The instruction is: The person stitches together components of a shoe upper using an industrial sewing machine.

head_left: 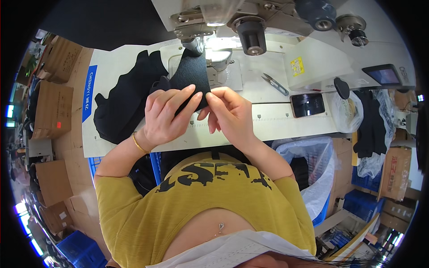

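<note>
A piece of black ribbed fabric [193, 73] stretches from under the head of a sewing machine [194, 42] toward me. My left hand [166, 111] is closed on its near left part, fingertips pressed on the cloth. With thumb and index finger, my right hand [230, 114] pinches the near right corner; its other fingers curl below. The two hands almost meet at the fabric's near end. Left of them, more black fabric [127, 100] lies bunched on the white machine table [268, 125]. My left hand hides where the pieces meet.
Thread snips [275, 85] and a black phone [307, 105] lie right of my hands. A clear plastic bag [348, 111] sits at the table's right end. Below the edge stands a plastic-lined blue bin [319, 178]. Cardboard boxes [51, 109] are stacked at the left.
</note>
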A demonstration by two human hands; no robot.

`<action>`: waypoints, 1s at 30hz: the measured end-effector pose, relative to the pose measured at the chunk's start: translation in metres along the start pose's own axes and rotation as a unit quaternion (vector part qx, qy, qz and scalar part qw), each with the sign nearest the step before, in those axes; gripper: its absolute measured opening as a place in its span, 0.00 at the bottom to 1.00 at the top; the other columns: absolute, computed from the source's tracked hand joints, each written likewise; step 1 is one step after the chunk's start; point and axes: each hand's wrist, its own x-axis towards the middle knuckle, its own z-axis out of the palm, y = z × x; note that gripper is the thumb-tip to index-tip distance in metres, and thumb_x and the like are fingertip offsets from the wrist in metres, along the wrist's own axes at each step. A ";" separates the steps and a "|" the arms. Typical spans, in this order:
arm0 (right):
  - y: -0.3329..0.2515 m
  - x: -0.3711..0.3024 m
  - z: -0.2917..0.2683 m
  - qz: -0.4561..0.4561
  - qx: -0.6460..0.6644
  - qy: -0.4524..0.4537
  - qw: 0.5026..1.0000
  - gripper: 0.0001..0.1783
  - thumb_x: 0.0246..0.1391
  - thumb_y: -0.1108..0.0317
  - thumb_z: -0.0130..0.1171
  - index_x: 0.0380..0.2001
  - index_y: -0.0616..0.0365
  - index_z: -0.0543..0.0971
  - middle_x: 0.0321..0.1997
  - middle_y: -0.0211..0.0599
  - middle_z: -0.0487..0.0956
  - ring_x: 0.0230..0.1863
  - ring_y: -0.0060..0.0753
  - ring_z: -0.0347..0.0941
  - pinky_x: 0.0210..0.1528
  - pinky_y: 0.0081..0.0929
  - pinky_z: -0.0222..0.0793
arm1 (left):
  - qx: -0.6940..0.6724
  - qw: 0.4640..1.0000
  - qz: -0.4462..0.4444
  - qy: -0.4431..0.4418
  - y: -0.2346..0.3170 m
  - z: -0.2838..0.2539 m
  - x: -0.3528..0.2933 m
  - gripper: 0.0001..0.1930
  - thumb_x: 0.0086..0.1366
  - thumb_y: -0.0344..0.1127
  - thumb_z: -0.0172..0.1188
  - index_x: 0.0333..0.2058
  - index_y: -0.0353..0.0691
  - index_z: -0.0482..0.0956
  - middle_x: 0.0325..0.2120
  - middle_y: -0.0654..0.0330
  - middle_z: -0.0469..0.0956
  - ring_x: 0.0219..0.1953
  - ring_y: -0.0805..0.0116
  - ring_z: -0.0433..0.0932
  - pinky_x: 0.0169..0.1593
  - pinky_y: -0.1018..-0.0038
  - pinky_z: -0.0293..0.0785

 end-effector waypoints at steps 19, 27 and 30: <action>-0.001 0.043 0.001 -0.025 0.044 0.012 0.999 0.10 0.64 0.67 0.51 0.35 0.63 0.76 0.21 0.34 0.80 0.13 0.15 0.69 0.15 0.14 0.60 | 0.002 0.999 -0.032 -0.006 -0.035 0.016 0.027 0.24 0.41 0.25 0.59 0.42 0.40 0.83 0.45 0.64 0.80 0.40 0.65 0.74 0.43 0.71 0.69; 0.004 0.038 0.000 -0.020 0.001 0.005 1.000 0.10 0.62 0.67 0.51 0.34 0.62 0.77 0.21 0.35 0.80 0.13 0.16 0.68 0.15 0.15 0.60 | -0.022 0.999 -0.045 0.010 -0.052 0.029 0.035 0.21 0.43 0.22 0.59 0.40 0.38 0.83 0.41 0.63 0.80 0.40 0.62 0.74 0.43 0.68 0.70; 0.004 0.038 0.001 -0.020 0.000 0.003 1.000 0.10 0.63 0.67 0.51 0.34 0.63 0.77 0.21 0.35 0.80 0.12 0.16 0.68 0.15 0.15 0.60 | -0.023 0.998 -0.057 0.015 -0.053 0.032 0.035 0.19 0.43 0.22 0.59 0.39 0.38 0.84 0.40 0.63 0.80 0.41 0.61 0.74 0.44 0.67 0.71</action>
